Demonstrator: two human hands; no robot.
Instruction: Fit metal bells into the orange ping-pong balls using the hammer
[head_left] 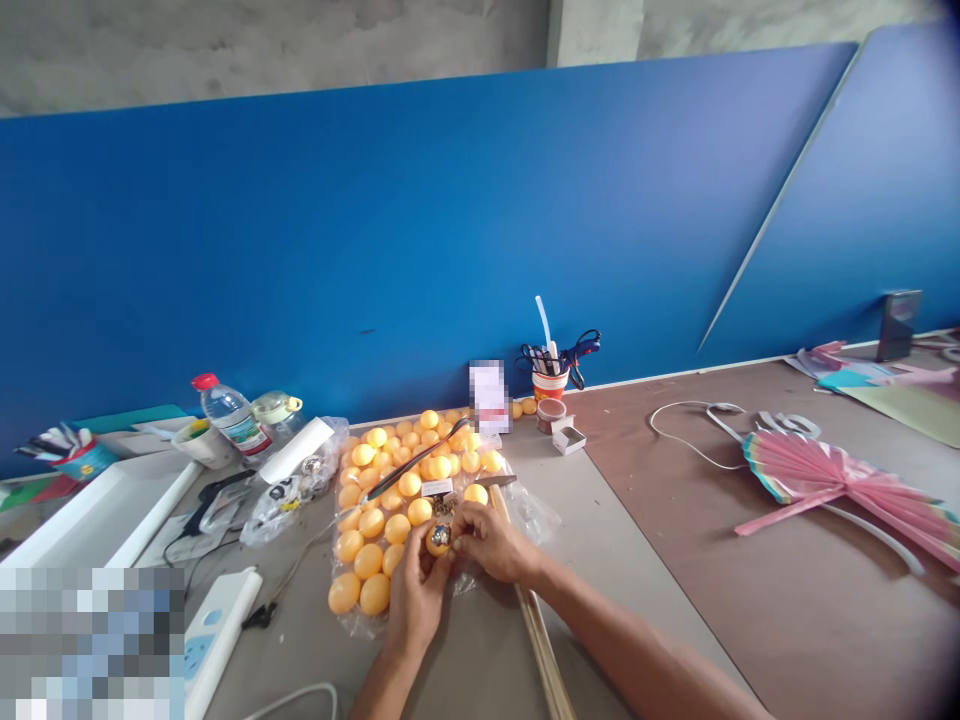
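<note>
Near the table's front, my left hand (420, 585) is closed around an orange ball (431, 547) with a shiny silver-and-dark patch on its top. My right hand (491, 542) meets it from the right, fingers pinched together at the ball's side. Whatever is between those fingertips is too small to tell. Just beyond both hands lies a clear plastic pack of orange balls (368, 561). A dark, slim tool with a cord (409, 468) rests across the pack. Small dark bits (445, 505) and a dark blade-like piece (497, 481) sit close to my fingers.
Thin wooden sticks (541, 640) run under my right forearm. At left are a power strip (217, 640), a white tray (90, 520), a bottle (234, 415) and plastic bags (289, 505). A pen cup (550, 384) and small box (569, 440) stand behind; a pink paper fan (847, 485) lies right.
</note>
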